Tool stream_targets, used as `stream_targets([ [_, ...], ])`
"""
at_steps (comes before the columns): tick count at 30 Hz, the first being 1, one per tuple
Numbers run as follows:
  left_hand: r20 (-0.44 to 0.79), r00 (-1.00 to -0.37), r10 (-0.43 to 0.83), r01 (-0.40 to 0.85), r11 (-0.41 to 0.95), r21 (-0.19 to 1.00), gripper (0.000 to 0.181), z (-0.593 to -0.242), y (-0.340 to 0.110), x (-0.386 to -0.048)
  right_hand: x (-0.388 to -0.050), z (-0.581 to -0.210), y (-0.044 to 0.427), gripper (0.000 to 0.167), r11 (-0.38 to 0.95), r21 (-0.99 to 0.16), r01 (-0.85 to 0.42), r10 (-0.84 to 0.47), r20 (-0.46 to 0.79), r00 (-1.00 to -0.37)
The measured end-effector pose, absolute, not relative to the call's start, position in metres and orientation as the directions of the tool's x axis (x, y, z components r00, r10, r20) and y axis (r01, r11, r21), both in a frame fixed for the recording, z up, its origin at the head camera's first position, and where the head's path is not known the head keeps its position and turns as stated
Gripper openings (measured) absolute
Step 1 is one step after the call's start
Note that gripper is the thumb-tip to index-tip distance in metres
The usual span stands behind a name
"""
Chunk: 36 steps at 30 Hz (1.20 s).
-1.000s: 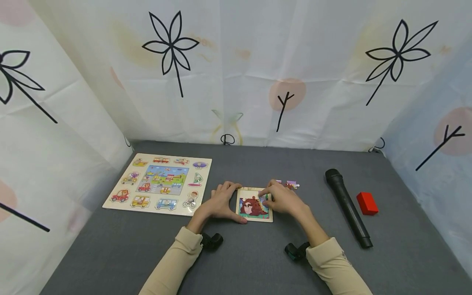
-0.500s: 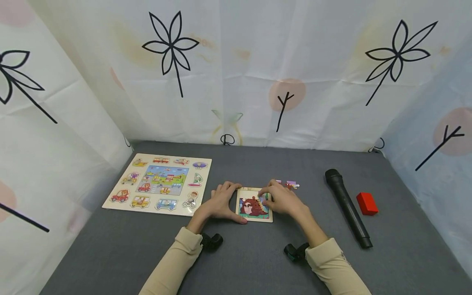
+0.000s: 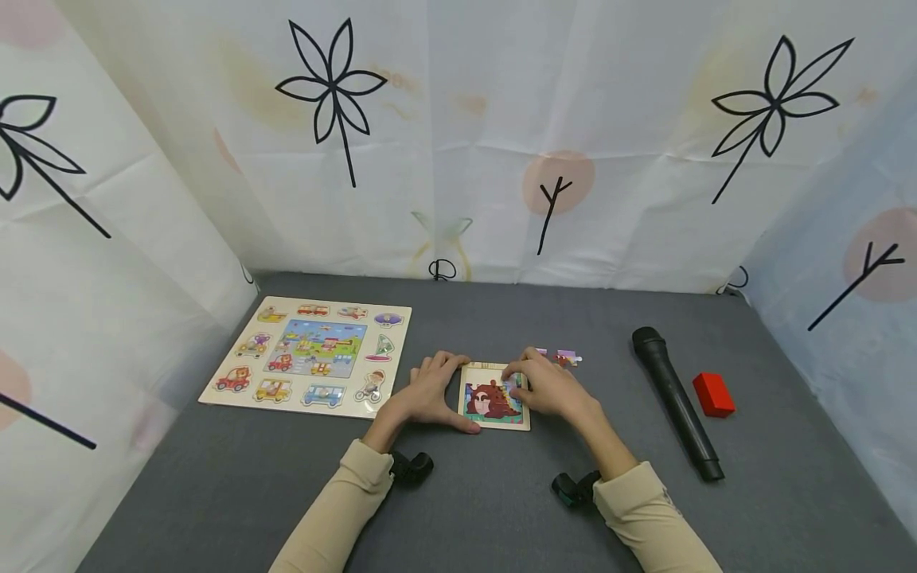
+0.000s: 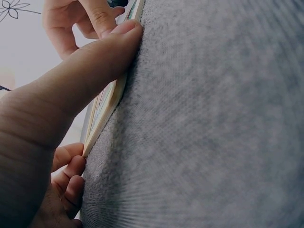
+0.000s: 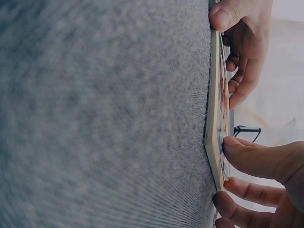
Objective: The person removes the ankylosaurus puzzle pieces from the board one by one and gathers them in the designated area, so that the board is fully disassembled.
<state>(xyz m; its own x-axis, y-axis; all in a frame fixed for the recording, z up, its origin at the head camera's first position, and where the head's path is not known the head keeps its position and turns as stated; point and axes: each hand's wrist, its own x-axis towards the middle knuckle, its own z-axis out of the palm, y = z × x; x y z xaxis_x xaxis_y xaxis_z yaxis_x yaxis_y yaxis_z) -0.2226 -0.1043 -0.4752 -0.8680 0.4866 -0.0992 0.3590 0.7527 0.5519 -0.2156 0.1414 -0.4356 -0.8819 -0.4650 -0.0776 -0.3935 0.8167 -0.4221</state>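
Observation:
A small wooden jigsaw puzzle (image 3: 490,402) with a red-brown animal picture and a pale frame lies flat on the grey table. My left hand (image 3: 427,394) holds it from the left, thumb along the near edge and fingers at the far left corner. In the left wrist view that thumb (image 4: 95,66) lies large across the frame's edge. My right hand (image 3: 552,386) is at the upper right of the puzzle, thumb and forefinger pinching at a puzzle piece (image 3: 517,383) mostly covered by the fingers. The right wrist view shows its thumb (image 5: 251,154) touching the picture surface.
Loose jigsaw pieces (image 3: 568,359) lie just beyond my right hand. A larger vehicle puzzle board (image 3: 387,342) is at the left. To the right are a black microphone (image 3: 677,402) and a red block (image 3: 713,395). A patterned white curtain (image 3: 487,119) encloses the table's back and sides.

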Motion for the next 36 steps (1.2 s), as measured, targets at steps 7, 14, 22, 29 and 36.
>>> stream_targets([
  [7,-0.093,-0.868,0.487,0.360,0.747,0.559,0.111,-0.4731,-0.1039,-0.2214,-0.2147,-0.4350,0.1401,0.025,0.825,-0.419,-0.379,-0.453,-0.088,-0.887],
  [14,-0.084,-0.871,0.484,0.360,0.745,0.562,0.111,-0.4742,-0.1036,-0.2221,-0.2146,-0.4336,0.1393,0.031,0.823,-0.417,-0.386,-0.458,-0.085,-0.885],
  [22,-0.089,-0.870,0.485,0.360,0.748,0.558,0.110,-0.4750,-0.1041,-0.2228,-0.2148,-0.4331,0.1381,0.043,0.827,-0.427,-0.367,-0.442,-0.089,-0.892],
  [29,-0.084,-0.869,0.487,0.365,0.746,0.557,0.110,-0.4752,-0.1039,-0.2227,-0.2148,-0.4325,0.1376,0.038,0.826,-0.431,-0.364,-0.437,-0.081,-0.896],
  [36,-0.083,-0.870,0.485,0.361,0.744,0.562,0.110,-0.4739,-0.1037,-0.2222,-0.2150,-0.4313,0.1370,0.036,0.831,-0.433,-0.349,-0.421,-0.082,-0.903],
])
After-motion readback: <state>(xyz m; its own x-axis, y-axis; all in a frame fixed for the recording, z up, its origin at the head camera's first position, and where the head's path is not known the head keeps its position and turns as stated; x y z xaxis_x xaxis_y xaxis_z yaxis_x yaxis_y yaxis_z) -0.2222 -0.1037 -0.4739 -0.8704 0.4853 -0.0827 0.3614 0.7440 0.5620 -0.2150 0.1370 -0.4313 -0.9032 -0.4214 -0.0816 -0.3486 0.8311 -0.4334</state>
